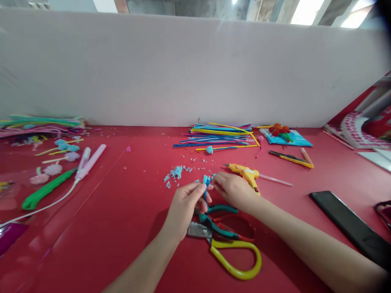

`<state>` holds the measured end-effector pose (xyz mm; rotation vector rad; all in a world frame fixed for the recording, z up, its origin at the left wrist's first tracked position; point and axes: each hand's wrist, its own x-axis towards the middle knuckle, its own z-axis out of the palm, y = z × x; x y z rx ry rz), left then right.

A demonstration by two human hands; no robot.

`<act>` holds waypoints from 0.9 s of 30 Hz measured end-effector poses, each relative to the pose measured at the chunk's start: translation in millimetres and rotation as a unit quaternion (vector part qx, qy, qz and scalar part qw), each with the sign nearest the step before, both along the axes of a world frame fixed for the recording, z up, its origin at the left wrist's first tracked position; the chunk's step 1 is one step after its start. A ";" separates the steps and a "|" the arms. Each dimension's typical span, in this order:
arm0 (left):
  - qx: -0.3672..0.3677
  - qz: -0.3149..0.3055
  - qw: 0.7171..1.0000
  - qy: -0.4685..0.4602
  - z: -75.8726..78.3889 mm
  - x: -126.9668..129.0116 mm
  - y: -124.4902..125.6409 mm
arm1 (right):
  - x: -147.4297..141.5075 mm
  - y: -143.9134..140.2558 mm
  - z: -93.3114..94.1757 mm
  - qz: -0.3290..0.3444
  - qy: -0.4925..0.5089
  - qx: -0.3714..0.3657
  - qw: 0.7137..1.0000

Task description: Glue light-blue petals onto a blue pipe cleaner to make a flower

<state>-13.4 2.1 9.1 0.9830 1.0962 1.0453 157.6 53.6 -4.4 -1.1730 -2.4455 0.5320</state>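
Left hand [184, 200]: pinching blue stem [207, 181], centre
Right hand [234, 189]: beside it; fingertips hidden, cannot tell grip
Blue packet [301, 138]: far right; pompoms [276, 130] on top
Purple item [11, 237]: left, cut off

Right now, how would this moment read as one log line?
left hand: pinching blue piece | right hand: close beside it, grip unclear | nearby: light-blue clippings, yellow glue gun | surface: red tabletop

No words, numbers or signs can be read. Any print on the blue packet [301, 139] at the back is too small to make out. The purple thing [12, 237] on the far left and the pink-and-white sheet [354, 129] on the right are too blurry.
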 end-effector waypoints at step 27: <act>-0.037 -0.049 0.997 -0.053 3.6 5.3 -5.4 | 16.7 -21.4 48.0 -0.031 0.140 -0.194 0.970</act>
